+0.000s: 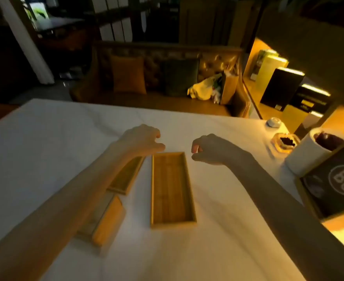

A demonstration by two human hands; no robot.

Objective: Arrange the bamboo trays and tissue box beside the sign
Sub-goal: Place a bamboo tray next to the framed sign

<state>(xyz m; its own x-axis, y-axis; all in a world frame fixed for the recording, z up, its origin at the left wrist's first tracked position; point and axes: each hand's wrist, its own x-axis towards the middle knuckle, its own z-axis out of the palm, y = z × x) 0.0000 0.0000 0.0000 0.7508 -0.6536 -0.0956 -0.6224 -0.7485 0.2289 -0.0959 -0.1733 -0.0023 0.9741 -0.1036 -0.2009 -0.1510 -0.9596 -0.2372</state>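
— Where's the tray?
— The bamboo tray [172, 188] lies mid-table, between your empty, loosely curled left hand [141, 139] and right hand [210, 150].
— Grip?
— Pinch its long rims (probably light, stiff, smooth).

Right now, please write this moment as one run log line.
left hand: open, above narrow bamboo tray | right hand: open, empty | wide bamboo tray: untouched | sign: table's right edge

head view, looking forward and down, close over table [45, 138]
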